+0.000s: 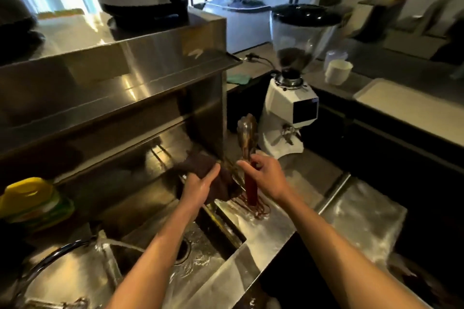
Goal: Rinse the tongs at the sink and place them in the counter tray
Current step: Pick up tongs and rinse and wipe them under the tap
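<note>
The tongs (248, 155) stand upright in the right hand (267, 178), metal tips pointing up above the fingers and the red handle running down below them to the wet steel counter (261, 236), where its lower end meets its own reddish reflection. The right hand is curled around the tongs where metal meets red grip, thumb and fingers closed on it. Just to the left of that hand, the left hand (200, 185) is closed over a dark brown cloth (200, 165), which bunches beyond its knuckles and hangs beside the tongs; whether cloth and tongs touch is not clear.

Below and nearer than both hands lies the sink (190, 253), with a round drain and water on its floor. Further left of the left forearm a curved faucet (57, 253) sends a stream of water towards the basin. Far left of the left hand sits a yellow and green bottle (32, 203). Beyond the right hand, a little to its right, stands a white coffee grinder (288, 108) with a clear hopper. To the right of the right forearm a shallow steel tray (361, 216) is set into the counter.
</note>
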Tool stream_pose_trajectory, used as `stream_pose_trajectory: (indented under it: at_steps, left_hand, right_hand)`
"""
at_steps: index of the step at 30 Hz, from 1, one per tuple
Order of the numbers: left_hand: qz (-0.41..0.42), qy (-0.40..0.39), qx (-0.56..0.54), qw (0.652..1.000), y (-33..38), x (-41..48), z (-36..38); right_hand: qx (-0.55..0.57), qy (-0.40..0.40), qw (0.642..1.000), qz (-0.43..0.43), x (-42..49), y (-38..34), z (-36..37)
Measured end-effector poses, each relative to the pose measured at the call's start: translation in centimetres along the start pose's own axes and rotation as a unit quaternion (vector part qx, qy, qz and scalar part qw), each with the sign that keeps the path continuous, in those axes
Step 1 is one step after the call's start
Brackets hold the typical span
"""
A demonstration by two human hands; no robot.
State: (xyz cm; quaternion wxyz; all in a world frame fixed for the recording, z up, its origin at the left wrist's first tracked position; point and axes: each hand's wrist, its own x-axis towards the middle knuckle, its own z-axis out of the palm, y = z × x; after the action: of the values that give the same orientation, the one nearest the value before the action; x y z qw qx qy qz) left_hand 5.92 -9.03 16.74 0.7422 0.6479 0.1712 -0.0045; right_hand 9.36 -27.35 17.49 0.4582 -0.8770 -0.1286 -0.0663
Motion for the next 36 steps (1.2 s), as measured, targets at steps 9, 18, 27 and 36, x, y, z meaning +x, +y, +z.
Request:
stream_pose_trajectory:
  at_steps: [9, 18, 27, 36]
  left_hand:
    - [0.006, -0.125, 0.080, 0.989, -1.6, -0.6, 15.5]
    - [-0.030, -0.224, 0.141, 0.964, -4.4, -3.8, 34.6]
    - [-0.058, -0.297, 0.174, 0.937, -6.6, -6.4, 49.3]
    - [-0.035, -0.440, 0.132, 0.887, -5.3, -9.6, 60.5]
  right_hand:
    - [0.000, 0.130, 0.986, 0.103, -4.6, 7.1, -13.0]
    - [-0.023, 0.214, 0.963, 0.164, -9.9, 17.2, -28.5]
    - [-0.038, 0.269, 0.939, 0.209, -15.0, 23.4, -41.2]
    - [-0.089, 0.369, 0.883, 0.275, -18.6, 26.5, -50.7]
